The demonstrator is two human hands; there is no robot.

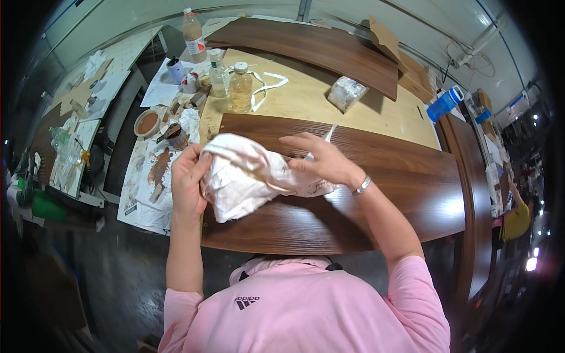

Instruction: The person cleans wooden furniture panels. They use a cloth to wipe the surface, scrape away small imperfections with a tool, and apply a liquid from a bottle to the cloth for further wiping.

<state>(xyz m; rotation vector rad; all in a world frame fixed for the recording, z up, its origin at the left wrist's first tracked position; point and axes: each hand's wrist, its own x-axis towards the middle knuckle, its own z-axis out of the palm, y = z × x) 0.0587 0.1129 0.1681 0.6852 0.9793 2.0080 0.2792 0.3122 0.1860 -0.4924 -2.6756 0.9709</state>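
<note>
A crumpled white cloth (241,176) with brownish stains is bunched up above a dark wood-grain board (406,170). My left hand (191,176) pinches its left end between thumb and fingers. Over the cloth's right end lies my right hand (323,157), fingers and thumb apart, a metal band round the wrist. A thin pale strip (331,134) shows beside that hand; whether it belongs to the cloth I cannot tell. Part of the cloth is hidden under the right palm.
Bottles, including one of yellowish liquid (241,88), stand behind the board's left end. Left of it are a tub of brown paste (147,123) and stained paper. Farther back lie a wrapped packet (347,94), another brown board (306,47) and a blue bottle (445,103).
</note>
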